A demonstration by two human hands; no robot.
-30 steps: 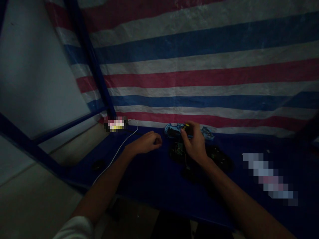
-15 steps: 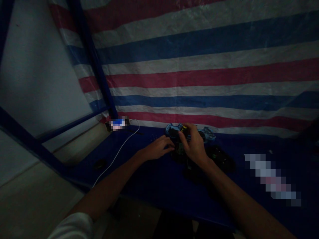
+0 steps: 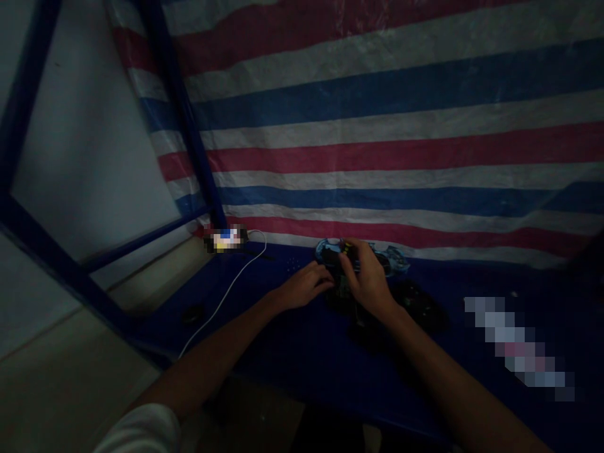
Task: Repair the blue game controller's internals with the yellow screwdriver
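Observation:
The scene is very dark. A blue toy-like shell (image 3: 391, 258) lies at the back of the dark blue table (image 3: 283, 340), with black parts in front of it. My right hand (image 3: 368, 280) is closed on a small black part with a yellow spot (image 3: 346, 250) over that shell. My left hand (image 3: 306, 286) rests beside it with curled fingers touching the black pieces and a small circuit board (image 3: 343, 286); what it holds, if anything, I cannot make out.
Another black part (image 3: 419, 305) lies to the right of my hands. A white cable (image 3: 226, 296) runs from the back left corner across the table edge. A small dark disc (image 3: 192, 313) sits near the left edge. A striped tarp (image 3: 377, 138) hangs behind, framed by blue metal bars (image 3: 189, 126).
My left hand has moved right from the bare table to the black parts beside my right hand. The right hand has stayed on the small part over the blue shell.

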